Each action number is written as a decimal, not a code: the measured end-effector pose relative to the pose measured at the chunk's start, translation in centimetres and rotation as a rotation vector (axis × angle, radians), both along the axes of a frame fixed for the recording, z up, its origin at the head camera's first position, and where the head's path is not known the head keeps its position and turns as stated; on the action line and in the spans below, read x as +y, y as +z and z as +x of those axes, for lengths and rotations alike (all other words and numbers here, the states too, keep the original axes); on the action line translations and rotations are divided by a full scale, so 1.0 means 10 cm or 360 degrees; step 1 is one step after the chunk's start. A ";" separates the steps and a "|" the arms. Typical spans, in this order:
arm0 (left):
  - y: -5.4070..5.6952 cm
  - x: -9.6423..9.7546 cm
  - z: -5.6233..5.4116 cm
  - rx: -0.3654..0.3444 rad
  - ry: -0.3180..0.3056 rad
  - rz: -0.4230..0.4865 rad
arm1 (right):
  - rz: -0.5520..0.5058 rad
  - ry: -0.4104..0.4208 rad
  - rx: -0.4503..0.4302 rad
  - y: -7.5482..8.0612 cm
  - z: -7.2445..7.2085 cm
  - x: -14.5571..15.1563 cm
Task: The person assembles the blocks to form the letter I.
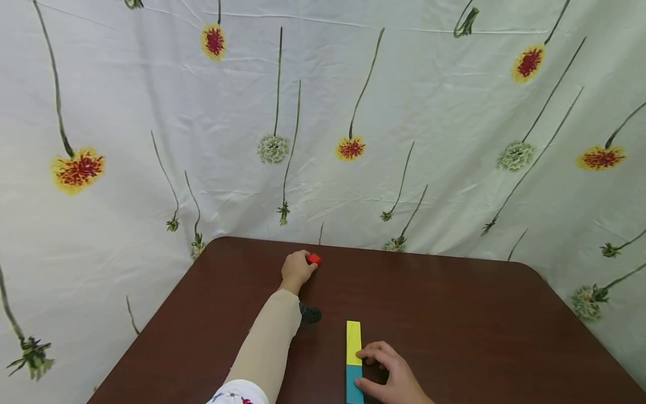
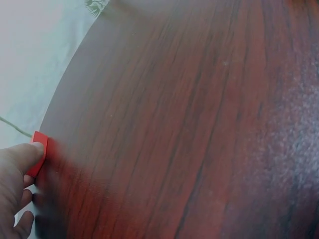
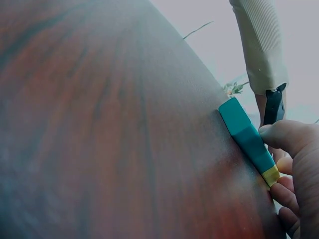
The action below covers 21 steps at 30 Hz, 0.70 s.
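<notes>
At the far edge of the dark table, my left hand (image 1: 296, 268) pinches a small red block (image 1: 314, 258). In the left wrist view the thumb (image 2: 30, 155) lies against that red block (image 2: 38, 165). Near me, a yellow block (image 1: 353, 339) and a blue block (image 1: 354, 373) lie end to end in a straight line. My right hand (image 1: 396, 373) is at their right side, thumb on the blue block and a fingertip touching the yellow one. In the right wrist view the blue block (image 3: 244, 132) shows large, with only a bit of yellow block (image 3: 271, 176) visible.
The brown wooden table (image 1: 444, 314) has rounded far corners. Behind it hangs a white cloth (image 1: 323, 112) printed with flowers. A dark device on a strap (image 1: 310, 313) sits at my left wrist, beneath the beige sleeve (image 1: 267, 342).
</notes>
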<state>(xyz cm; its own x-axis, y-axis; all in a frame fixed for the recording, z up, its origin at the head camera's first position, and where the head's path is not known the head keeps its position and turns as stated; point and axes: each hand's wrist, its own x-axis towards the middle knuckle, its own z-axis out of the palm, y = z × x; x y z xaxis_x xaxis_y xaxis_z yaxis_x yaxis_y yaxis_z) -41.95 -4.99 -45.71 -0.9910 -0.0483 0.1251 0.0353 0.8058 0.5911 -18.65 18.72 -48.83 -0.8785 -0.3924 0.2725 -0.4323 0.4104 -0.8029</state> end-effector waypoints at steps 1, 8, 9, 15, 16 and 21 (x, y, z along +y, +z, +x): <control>-0.01 0.00 0.00 0.0013 0.0002 -0.0003 | 0.0003 0.0005 -0.0008 0.00 0.00 0.00; -0.07 -0.01 0.04 0.0099 -0.0002 -0.0029 | 0.0006 0.0013 -0.0011 -0.01 0.01 -0.01; -0.08 -0.01 0.04 0.0102 -0.0005 -0.0025 | 0.0005 0.0014 -0.0004 -0.02 0.01 0.00; -0.05 -0.03 0.01 0.0077 -0.0025 0.0021 | -0.0011 0.0020 0.0058 -0.03 0.01 0.00; -0.03 -0.03 0.01 0.0083 -0.0041 0.0029 | -0.0015 0.0018 0.0073 -0.03 0.01 0.00; 0.06 -0.02 -0.01 0.0104 -0.0135 0.0082 | -0.0022 0.0008 0.0052 -0.01 0.01 0.00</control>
